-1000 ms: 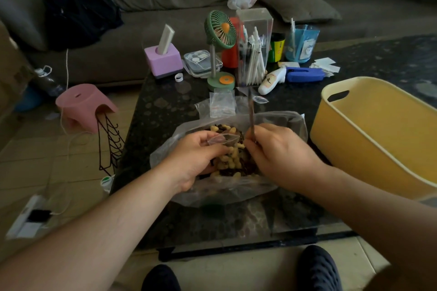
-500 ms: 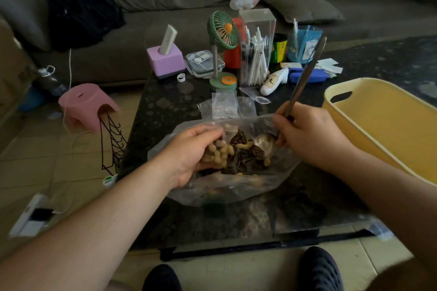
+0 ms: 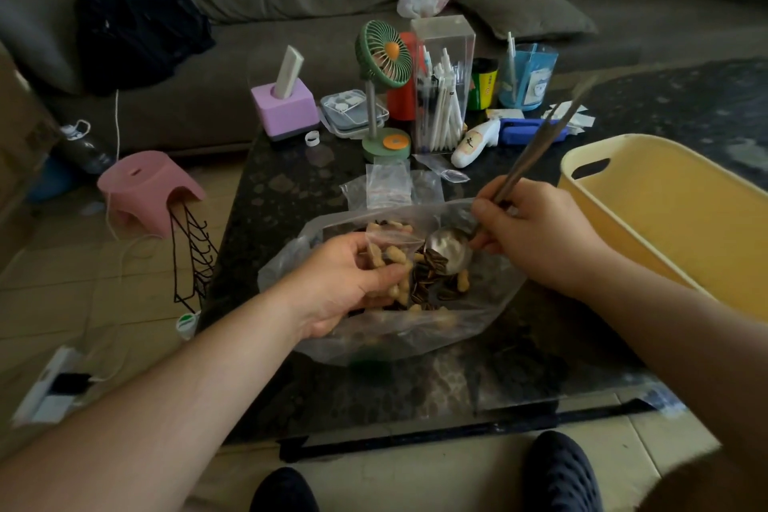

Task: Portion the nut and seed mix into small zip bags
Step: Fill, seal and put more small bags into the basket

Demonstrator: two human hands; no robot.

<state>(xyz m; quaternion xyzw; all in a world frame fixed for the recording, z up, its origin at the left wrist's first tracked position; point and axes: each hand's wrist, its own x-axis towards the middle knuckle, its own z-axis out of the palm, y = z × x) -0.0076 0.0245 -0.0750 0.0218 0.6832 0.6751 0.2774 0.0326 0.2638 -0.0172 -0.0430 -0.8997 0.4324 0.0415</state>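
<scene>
Dim, soft daylight; blurred edges; wide-angle bowing

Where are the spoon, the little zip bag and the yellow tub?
spoon (image 3: 449, 249), head view, on its bowl.
small zip bag (image 3: 395, 239), head view, on its clear upper part.
yellow tub (image 3: 665, 212), head view, on its inner wall.

Left hand (image 3: 345, 283) gripping small zip bag (image 3: 392, 249) part-filled with peanuts, right hand (image 3: 536, 237) pinching metal spoon (image 3: 451, 249) over nut and seed mix (image 3: 432, 283) in large clear bag (image 3: 490, 295), dark table (image 3: 291, 195), yellow tub (image 3: 665, 200) right, green fan (image 3: 382, 58) far.
</scene>
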